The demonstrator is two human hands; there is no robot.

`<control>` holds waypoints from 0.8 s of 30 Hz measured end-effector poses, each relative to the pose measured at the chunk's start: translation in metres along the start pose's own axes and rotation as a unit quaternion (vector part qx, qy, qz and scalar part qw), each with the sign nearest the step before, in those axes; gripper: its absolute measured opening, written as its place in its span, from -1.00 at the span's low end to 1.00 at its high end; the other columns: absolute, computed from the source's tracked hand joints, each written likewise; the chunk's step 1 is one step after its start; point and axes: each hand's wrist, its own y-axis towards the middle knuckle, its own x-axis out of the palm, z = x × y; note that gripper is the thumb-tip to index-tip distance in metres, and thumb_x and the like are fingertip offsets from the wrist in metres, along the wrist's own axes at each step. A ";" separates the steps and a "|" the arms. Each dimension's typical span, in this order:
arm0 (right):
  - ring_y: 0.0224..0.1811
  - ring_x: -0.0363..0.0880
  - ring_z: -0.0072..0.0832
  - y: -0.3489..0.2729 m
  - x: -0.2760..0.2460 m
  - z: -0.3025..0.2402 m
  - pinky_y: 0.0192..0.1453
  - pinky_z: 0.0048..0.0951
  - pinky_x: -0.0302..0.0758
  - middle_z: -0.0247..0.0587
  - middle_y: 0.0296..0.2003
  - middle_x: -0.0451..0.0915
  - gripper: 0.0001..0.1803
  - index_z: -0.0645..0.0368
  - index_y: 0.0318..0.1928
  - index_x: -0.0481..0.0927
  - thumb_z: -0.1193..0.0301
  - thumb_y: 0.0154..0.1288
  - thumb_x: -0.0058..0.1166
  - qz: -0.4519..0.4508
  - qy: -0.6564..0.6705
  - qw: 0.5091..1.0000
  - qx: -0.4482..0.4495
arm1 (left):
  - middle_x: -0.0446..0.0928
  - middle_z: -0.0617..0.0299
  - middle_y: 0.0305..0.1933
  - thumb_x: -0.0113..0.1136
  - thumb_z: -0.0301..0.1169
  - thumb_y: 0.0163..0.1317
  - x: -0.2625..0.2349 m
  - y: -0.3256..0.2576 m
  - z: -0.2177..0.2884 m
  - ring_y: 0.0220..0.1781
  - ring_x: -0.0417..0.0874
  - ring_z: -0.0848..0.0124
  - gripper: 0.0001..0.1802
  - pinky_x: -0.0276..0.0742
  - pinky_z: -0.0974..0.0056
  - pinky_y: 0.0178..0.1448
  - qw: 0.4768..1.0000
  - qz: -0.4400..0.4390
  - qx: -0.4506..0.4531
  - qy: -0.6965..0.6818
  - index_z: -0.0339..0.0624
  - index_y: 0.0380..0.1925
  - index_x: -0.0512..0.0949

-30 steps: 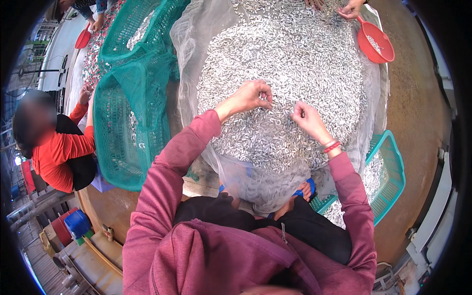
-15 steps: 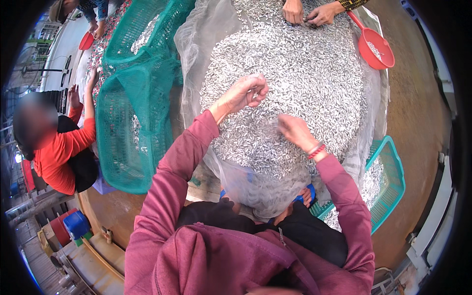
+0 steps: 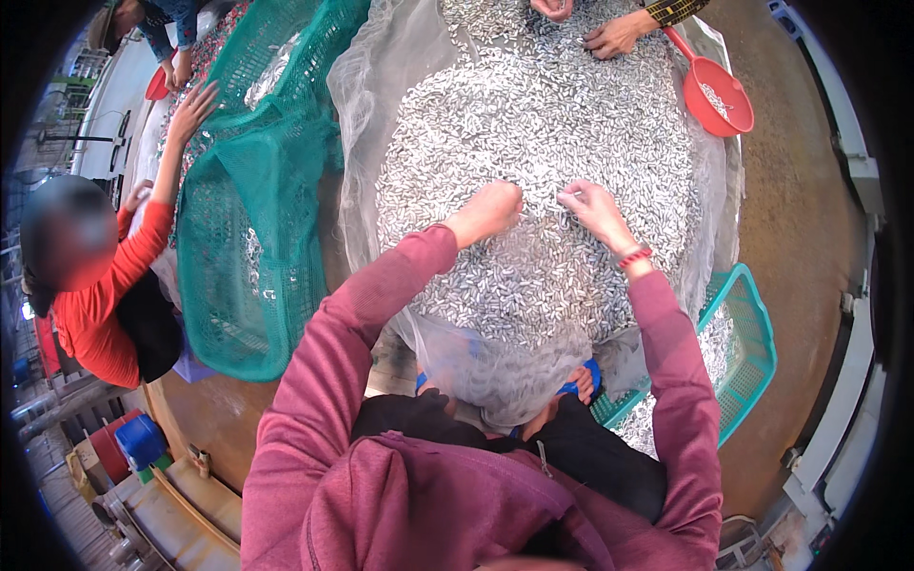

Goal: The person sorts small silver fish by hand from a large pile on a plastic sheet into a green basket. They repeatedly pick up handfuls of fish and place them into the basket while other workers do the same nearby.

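Observation:
A broad heap of small silvery pieces [image 3: 609, 133], resembling tiny fish, lies before me on sheer white netting [image 3: 457, 357]. My left hand [image 3: 487, 211] is over the middle of the heap, its fingers curled inward. Just to its right, a pinch of thumb and fingers closes my right hand [image 3: 592, 209], with a red bracelet [image 3: 634, 256] at the wrist. Whatever either hand holds is too small or hidden to make out. Between and nearer than the hands, the pieces lie thinner and look greyer.
Across the heap, a co-worker's hand [image 3: 614, 36] touches the pieces. A red scoop [image 3: 719, 95] rests at the far right edge. By my right leg stands a teal basket [image 3: 752, 381] with silvery pieces. Green net-lined baskets [image 3: 249, 257] stand left, beside a person in red [image 3: 90, 324].
My left hand has come nearer me and my right hand has moved farther out, bringing them level. The co-worker's hands opposite have parted. The person in red has stretched an arm outward.

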 end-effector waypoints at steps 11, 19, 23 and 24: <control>-0.48 0.27 -0.50 -0.008 0.004 -0.024 -0.38 -0.40 0.26 -0.30 -0.58 0.35 -0.66 0.22 -0.43 0.42 0.19 0.24 0.11 -0.070 0.048 0.995 -0.047 | 0.40 0.15 -0.22 0.01 -0.47 0.21 -0.118 -0.024 0.010 -0.34 0.42 0.45 -0.83 0.35 0.42 -0.42 0.661 -0.065 0.006 -0.747 -0.22 -0.19 0.41; -0.74 0.09 -0.77 -0.029 -0.018 -0.020 -0.71 -0.65 0.00 -0.57 -0.69 0.24 -0.71 0.05 -0.44 0.37 0.21 0.43 -0.10 -0.133 0.252 0.945 0.157 | 0.51 0.36 -0.39 0.23 -0.34 0.21 -0.063 -0.011 -0.010 -0.41 0.44 0.53 -0.79 0.37 0.38 -0.40 0.911 -0.098 -0.024 -0.400 -0.20 -0.21 0.62; -0.72 0.16 -0.75 -0.030 -0.022 -0.019 -0.74 -0.68 -0.07 -0.51 -0.69 0.25 -0.68 0.08 -0.47 0.35 0.22 0.42 -0.09 -0.190 0.411 0.873 0.181 | 0.56 0.07 -0.35 0.22 -0.36 0.16 -0.018 -0.021 -0.013 -0.25 0.60 0.07 -0.83 0.52 0.11 -0.15 0.989 -0.036 0.138 0.027 -0.22 -0.31 0.60; -0.73 0.17 -0.74 -0.030 -0.022 -0.019 -0.75 -0.68 -0.11 -0.49 -0.70 0.24 -0.68 0.08 -0.49 0.35 0.24 0.41 -0.09 -0.192 0.452 0.854 0.174 | 0.55 0.02 -0.34 0.21 -0.37 0.15 -0.015 -0.021 -0.014 -0.22 0.59 0.00 -0.84 0.52 0.07 -0.10 0.989 -0.086 0.096 0.071 -0.24 -0.36 0.59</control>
